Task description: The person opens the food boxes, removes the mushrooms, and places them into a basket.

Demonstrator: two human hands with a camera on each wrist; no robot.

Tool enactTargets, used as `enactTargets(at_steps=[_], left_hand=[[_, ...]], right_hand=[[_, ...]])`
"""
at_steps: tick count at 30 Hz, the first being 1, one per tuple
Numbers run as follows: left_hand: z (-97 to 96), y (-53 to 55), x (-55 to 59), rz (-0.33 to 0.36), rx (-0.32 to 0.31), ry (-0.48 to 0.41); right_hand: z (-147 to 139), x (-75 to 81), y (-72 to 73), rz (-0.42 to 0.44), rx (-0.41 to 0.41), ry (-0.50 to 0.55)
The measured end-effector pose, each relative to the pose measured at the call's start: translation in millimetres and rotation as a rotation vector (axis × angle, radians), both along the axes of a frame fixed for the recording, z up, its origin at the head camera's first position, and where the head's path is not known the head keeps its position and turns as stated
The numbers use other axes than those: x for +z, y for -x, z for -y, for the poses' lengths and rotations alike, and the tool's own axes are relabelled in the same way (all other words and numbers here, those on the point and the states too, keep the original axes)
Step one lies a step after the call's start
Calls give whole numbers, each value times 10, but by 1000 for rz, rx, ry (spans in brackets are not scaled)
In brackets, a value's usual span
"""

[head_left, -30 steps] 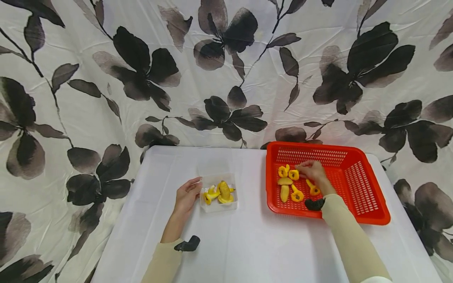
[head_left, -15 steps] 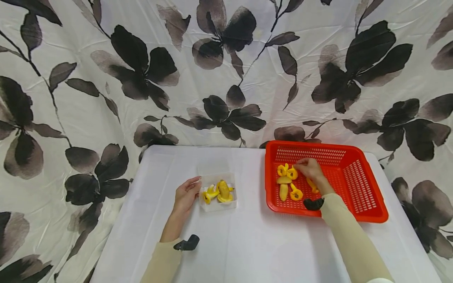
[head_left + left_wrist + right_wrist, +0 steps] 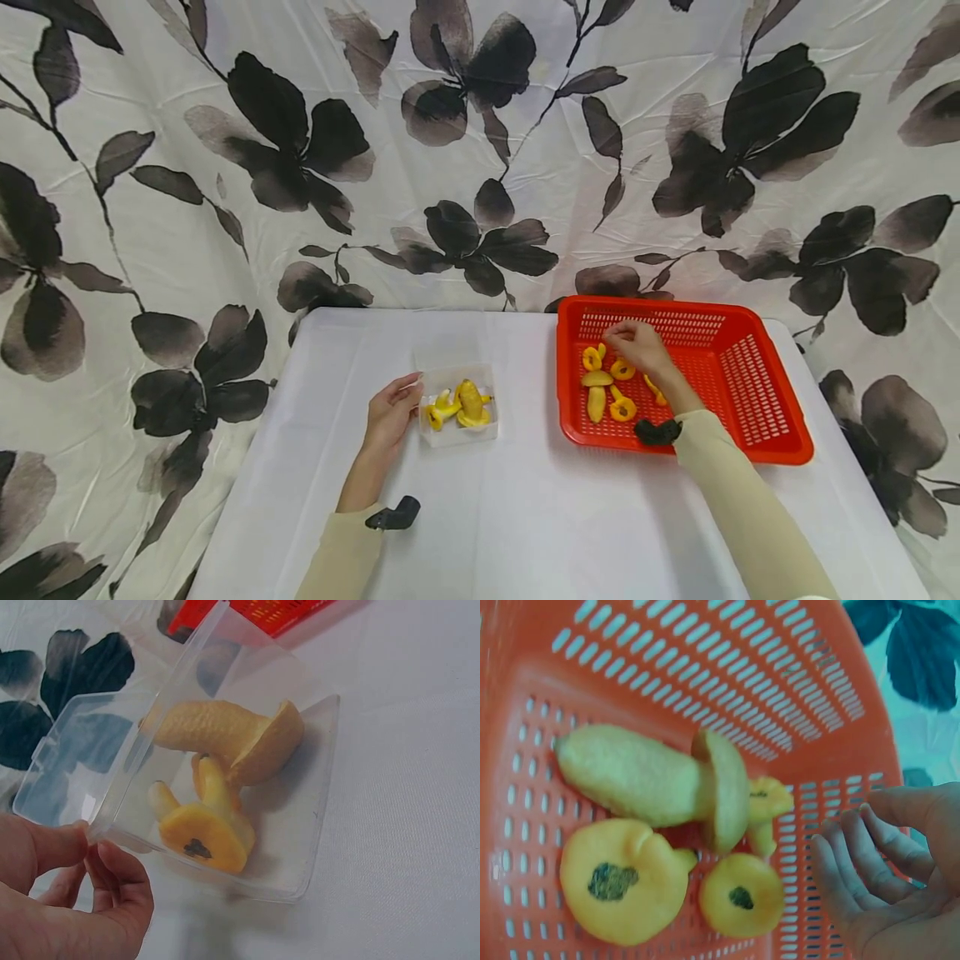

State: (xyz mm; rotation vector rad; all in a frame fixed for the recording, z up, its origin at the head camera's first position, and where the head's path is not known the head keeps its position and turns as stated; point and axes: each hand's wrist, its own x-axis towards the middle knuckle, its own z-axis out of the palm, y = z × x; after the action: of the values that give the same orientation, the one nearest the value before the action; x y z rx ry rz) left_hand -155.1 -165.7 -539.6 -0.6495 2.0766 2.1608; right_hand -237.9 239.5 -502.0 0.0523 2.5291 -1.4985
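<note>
In the head view my left hand (image 3: 392,408) is at the left side of a clear plastic box (image 3: 483,433). The left wrist view has the thumb and fingertips pinching the box's edge by the hinge of its open lid (image 3: 75,761). Inside lie a tan toy mushroom (image 3: 210,727) and yellow ones (image 3: 202,836). My right hand (image 3: 643,348) hovers over the back of the red basket (image 3: 540,682), fingers loosely bent and holding nothing. Near it are a long mushroom with a tan cap (image 3: 630,776) and yellow mushrooms with dark centres (image 3: 622,881).
The red basket stands at the table's back right, with its mushrooms gathered in the left part. Another yellow mushroom (image 3: 655,390) lies partly behind the right wrist. White cloth (image 3: 517,508) covers the table, and a floral curtain (image 3: 480,158) hangs right behind it.
My right hand has moved left and a little farther back over the basket, lifting away from the mushrooms there. The left hand stays at the box. The head view has shifted slightly.
</note>
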Motion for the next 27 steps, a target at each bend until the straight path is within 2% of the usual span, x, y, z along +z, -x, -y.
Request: enactTargets(at_steps=[15, 20, 27], left_hand=[[-1, 2, 7, 14, 2, 1], [-3, 2, 18, 27, 5, -4], [-7, 4, 19, 26, 1, -11]], right_hand=[[332, 155, -118, -76, 107, 43], [499, 221, -162, -80, 126, 59], [759, 296, -228, -137, 141, 58]])
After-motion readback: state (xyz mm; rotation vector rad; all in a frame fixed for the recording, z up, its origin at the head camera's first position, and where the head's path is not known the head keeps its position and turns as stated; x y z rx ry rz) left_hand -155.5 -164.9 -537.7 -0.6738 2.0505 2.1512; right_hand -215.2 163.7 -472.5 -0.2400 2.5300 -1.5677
